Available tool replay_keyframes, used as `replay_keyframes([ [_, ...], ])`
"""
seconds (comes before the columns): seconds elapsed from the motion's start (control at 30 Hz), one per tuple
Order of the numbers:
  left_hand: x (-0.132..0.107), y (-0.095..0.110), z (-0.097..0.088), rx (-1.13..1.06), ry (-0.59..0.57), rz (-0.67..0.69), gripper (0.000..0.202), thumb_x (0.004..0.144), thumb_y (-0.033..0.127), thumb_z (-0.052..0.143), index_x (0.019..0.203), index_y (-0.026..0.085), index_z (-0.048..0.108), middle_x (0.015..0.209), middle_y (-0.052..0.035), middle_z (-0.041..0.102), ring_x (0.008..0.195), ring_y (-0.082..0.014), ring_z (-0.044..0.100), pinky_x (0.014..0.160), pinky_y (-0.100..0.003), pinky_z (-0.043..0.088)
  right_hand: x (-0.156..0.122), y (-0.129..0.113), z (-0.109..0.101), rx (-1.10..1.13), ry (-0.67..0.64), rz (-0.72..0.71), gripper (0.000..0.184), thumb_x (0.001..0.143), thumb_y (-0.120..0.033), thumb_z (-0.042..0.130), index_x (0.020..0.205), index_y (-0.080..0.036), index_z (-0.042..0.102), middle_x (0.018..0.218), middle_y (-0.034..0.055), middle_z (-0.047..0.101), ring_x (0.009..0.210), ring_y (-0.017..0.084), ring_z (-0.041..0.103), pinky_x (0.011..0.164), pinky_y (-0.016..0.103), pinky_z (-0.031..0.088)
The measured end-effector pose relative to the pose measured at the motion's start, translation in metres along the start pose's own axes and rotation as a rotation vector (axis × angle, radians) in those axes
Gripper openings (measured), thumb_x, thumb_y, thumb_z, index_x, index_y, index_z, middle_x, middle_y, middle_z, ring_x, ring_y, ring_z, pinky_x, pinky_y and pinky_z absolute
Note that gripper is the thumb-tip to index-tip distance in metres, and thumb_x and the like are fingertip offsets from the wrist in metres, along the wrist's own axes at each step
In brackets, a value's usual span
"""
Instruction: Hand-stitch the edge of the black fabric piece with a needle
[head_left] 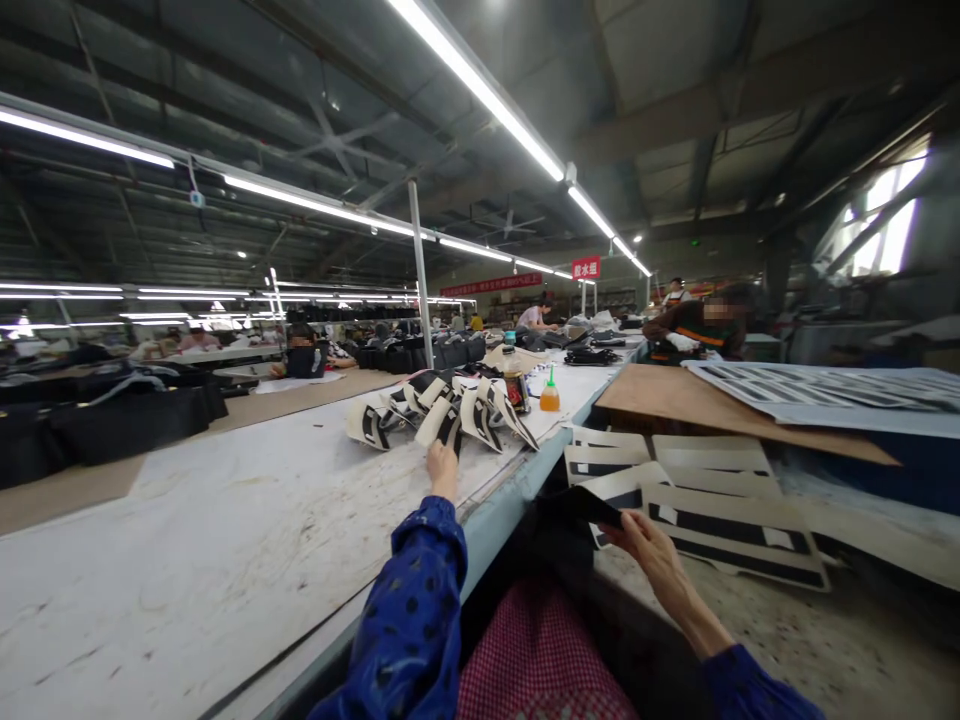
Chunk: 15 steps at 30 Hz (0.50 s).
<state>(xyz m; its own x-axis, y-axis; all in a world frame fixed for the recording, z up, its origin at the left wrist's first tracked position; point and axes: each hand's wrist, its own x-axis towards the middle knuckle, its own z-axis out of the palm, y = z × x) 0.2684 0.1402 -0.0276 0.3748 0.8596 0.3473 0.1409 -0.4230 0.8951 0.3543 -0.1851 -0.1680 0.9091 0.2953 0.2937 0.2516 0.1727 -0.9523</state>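
Observation:
My left hand [442,470] reaches over the white table to a pile of curled cream-and-black panels [480,415]. Its fingers are closed at the lower edge of one panel [437,424]; the fingertips are partly hidden. Off the table's right edge, my right hand [651,552] pinches a dark piece [589,506] between thumb and fingers. Beneath and beyond that hand, more cream panels with black strips and small white patches [739,525] lie spread out on a lower surface.
A bottle of amber liquid with a green nozzle [550,395] stands beyond the pile. The table edge [517,500] divides the two work surfaces. A brown board [720,405] and a sheet with dark strips [832,385] lie to the right. A co-worker [694,325] is farther back.

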Motion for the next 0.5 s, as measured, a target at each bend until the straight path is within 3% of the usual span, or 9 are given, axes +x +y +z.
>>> replay_keyframes([
  [0.17, 0.009, 0.000, -0.038, 0.004, 0.228, -0.070, 0.023, 0.097, 0.029, 0.064, 0.115, 0.014, 0.066, 0.122, -0.0103, 0.067, 0.112, -0.0256, 0.064, 0.099, -0.049, 0.052, -0.018, -0.027, -0.015, 0.232, 0.122, -0.078, 0.026, 0.100, -0.040, 0.062, 0.107, -0.015, 0.066, 0.096, 0.0024, 0.070, 0.082, 0.016, 0.070, 0.074, 0.034, 0.060],
  [0.27, -0.001, 0.015, -0.075, -0.008, 0.359, 0.007, 0.022, 0.099, 0.022, 0.060, 0.118, 0.013, 0.067, 0.127, -0.0116, 0.066, 0.119, -0.0262, 0.062, 0.104, -0.051, 0.049, -0.022, -0.050, -0.022, 0.235, 0.131, -0.154, 0.024, 0.099, -0.038, 0.064, 0.104, -0.015, 0.065, 0.091, 0.0010, 0.069, 0.078, 0.015, 0.069, 0.071, 0.032, 0.059],
  [0.37, -0.035, 0.033, -0.119, -0.030, 0.410, 0.166, 0.036, 0.095, 0.006, 0.046, 0.120, 0.012, 0.071, 0.124, -0.0130, 0.070, 0.116, -0.0255, 0.066, 0.103, -0.046, 0.050, -0.032, -0.083, -0.027, 0.135, 0.080, -0.273, 0.024, 0.098, -0.039, 0.065, 0.100, -0.015, 0.066, 0.085, -0.0009, 0.068, 0.071, 0.013, 0.066, 0.067, 0.030, 0.057],
  [0.43, -0.068, 0.042, -0.147, -0.050, 0.394, 0.265, 0.040, 0.090, 0.016, 0.047, 0.119, 0.015, 0.075, 0.122, -0.0138, 0.072, 0.124, -0.0310, 0.063, 0.099, -0.045, 0.053, -0.047, -0.113, -0.024, 0.017, 0.014, -0.367, 0.025, 0.095, -0.040, 0.068, 0.096, -0.015, 0.068, 0.088, 0.0006, 0.069, 0.076, 0.014, 0.066, 0.071, 0.031, 0.056],
  [0.5, -0.103, 0.046, -0.168, -0.053, 0.371, 0.336, 0.041, 0.085, 0.030, 0.052, 0.114, 0.020, 0.078, 0.125, -0.0121, 0.072, 0.139, -0.0324, 0.050, 0.107, -0.046, 0.048, -0.067, -0.142, -0.014, -0.117, -0.079, -0.461, 0.020, 0.089, -0.037, 0.075, 0.088, -0.018, 0.073, 0.100, 0.0040, 0.071, 0.094, 0.019, 0.065, 0.085, 0.035, 0.053],
])
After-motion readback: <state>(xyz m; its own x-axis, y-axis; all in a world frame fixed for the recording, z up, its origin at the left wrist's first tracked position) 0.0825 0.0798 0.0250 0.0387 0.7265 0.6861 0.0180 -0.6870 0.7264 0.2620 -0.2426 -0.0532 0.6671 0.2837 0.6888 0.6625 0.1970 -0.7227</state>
